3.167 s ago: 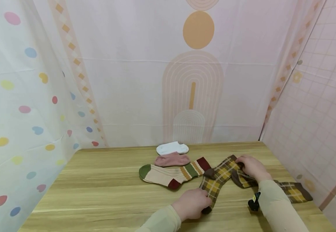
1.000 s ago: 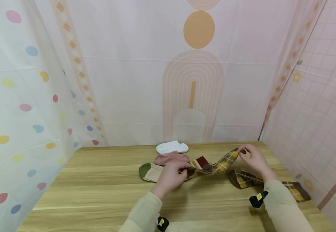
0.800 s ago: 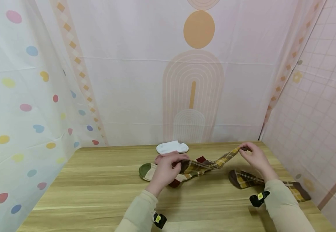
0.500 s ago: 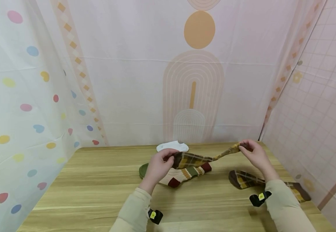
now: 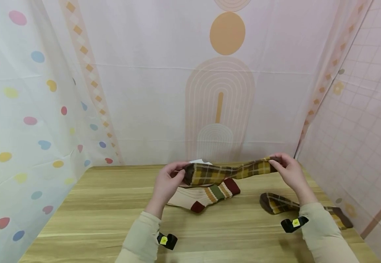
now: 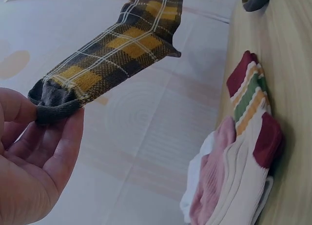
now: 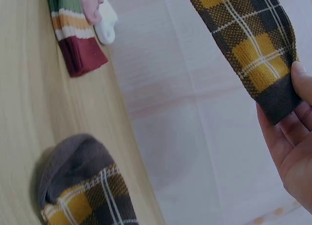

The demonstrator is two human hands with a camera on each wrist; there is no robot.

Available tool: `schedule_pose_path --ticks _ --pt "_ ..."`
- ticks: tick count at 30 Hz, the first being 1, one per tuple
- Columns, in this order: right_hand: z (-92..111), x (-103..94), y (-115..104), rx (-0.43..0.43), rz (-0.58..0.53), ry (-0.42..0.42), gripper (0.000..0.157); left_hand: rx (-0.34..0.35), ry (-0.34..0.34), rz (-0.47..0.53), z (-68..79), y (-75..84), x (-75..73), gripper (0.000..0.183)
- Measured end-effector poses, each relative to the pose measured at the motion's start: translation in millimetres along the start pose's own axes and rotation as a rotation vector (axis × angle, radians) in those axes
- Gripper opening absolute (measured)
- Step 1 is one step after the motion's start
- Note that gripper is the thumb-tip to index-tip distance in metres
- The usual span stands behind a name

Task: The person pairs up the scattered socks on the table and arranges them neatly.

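A brown and mustard plaid sock (image 5: 214, 174) is stretched sideways in the air between my two hands. My left hand (image 5: 167, 184) pinches its dark toe, which shows closely in the left wrist view. At the other end, my right hand (image 5: 290, 173) pinches the dark cuff (image 7: 278, 99) between thumb and fingers. A second plaid sock (image 5: 279, 203) lies on the table below my right hand, partly behind the right forearm. Under the raised sock lies a cream sock (image 5: 206, 197) with a maroon heel and cuff and green and orange stripes.
Beyond the cream sock lie a pink sock (image 6: 214, 171) and a white sock (image 5: 201, 161), mostly covered by the raised sock in the head view. The wooden table (image 5: 111, 219) meets patterned cloth at the back (image 5: 144, 109) and both sides.
The plaid sock, earlier flat on the table, has been lifted and pulled out straight. My left hand has moved left and up with the toe; the right has risen slightly with the cuff.
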State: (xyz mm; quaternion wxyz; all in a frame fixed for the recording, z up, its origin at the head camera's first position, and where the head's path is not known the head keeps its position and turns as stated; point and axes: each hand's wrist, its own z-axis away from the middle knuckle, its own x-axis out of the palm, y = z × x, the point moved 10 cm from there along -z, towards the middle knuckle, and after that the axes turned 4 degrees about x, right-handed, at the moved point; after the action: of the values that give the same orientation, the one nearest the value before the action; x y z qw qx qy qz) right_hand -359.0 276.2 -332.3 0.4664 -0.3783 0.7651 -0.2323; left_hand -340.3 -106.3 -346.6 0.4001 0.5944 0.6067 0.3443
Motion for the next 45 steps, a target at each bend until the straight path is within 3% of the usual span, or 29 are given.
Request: schedule_pose_path --ticks 12,25,37,45 --pt "1.0 6.7 -23.0 -0.026 -0.031 0.046 0.018 -0.046 0.045 0.017 5.1 -1.1 -23.0 0.024" --pt "8.2 30.7 -30.9 -0.017 0.029 -0.040 0.016 -0.062 0.055 -0.050 14.1 -10.1 -45.0 0.023" --pt "22.3 61.6 -38.2 -0.076 0.059 -0.136 0.008 -0.078 -0.045 -0.249 24.3 -26.1 -52.1 0.024" --pt "32.2 78.9 -44.0 -0.137 0.093 -0.204 0.006 -0.091 -0.098 -0.290 30.2 -34.5 -52.5 0.022"
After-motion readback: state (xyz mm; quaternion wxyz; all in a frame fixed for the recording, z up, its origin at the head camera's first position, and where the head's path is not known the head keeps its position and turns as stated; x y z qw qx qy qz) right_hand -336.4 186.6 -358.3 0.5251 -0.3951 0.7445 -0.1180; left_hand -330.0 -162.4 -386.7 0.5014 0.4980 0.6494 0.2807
